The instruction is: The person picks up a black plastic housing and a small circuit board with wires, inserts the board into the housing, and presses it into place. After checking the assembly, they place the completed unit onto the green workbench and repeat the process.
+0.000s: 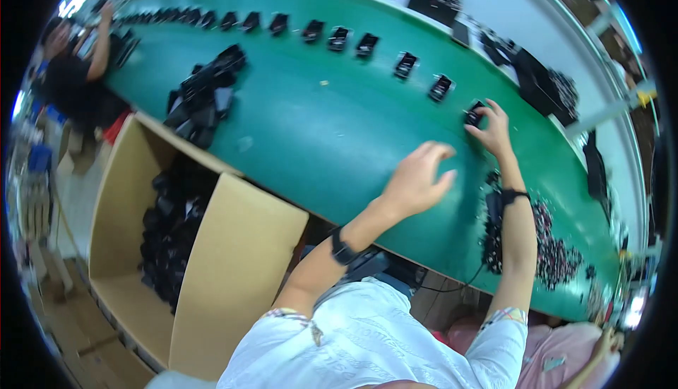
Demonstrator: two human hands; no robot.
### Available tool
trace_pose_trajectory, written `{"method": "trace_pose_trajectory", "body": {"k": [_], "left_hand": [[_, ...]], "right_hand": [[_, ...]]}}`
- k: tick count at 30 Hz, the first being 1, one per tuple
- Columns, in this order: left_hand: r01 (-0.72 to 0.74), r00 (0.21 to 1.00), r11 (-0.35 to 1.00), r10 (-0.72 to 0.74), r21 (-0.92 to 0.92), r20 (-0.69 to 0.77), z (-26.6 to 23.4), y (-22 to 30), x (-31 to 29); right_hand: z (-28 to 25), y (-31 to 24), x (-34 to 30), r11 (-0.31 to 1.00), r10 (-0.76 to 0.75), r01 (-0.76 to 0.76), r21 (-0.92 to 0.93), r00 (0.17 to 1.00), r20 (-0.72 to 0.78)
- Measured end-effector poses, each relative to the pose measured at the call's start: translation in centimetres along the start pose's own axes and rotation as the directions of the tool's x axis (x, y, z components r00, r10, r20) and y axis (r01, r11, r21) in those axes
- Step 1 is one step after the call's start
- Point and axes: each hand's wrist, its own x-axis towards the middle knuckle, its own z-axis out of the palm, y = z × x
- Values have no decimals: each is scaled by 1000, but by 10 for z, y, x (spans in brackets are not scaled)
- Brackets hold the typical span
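Nearest the camera is the wearer's white short-sleeved shirt (360, 339), at 6 o'clock from the middle of the view. Largest is the green worktop (296, 135), stretching from 10 o'clock across to 4. An open cardboard box (236, 269) stands at 8 o'clock, against the worktop's near edge, with black pieces (166, 241) piled inside. A person in black (70, 82) is at 10 o'clock, and a person in pink (544, 346) at 4. A heap of small dark parts (554, 255) lies between 3 and 4 o'clock, showing on both sides of the right forearm. At 10 o'clock, near the box, is a pile of black cases (205, 96). The left hand (422, 181), at 3 o'clock, is raised over the worktop, fingers loosely curved and grasping nothing visible. The right hand (491, 126), at 2 o'clock, grasps a small black rectangular device (474, 112) between thumb and fingers. That piece is at the near end of a spaced row of similar devices (366, 45), running from 10 o'clock through 12 to 2. Smallest are the black wristbands, one on the left wrist (344, 249), one on the right (515, 196).
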Motion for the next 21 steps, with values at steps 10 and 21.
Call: {"method": "trace_pose_trajectory", "body": {"k": [10,21], "left_hand": [[186,979,269,-132,945,-155,-314,-55,145],[536,548,34,-775,844,-316,-506,-87,-16]], "right_hand": [[-108,-126,-68,948,-134,91,306,983,122],[71,-348,190,619,-598,439,651,801,27]]}}
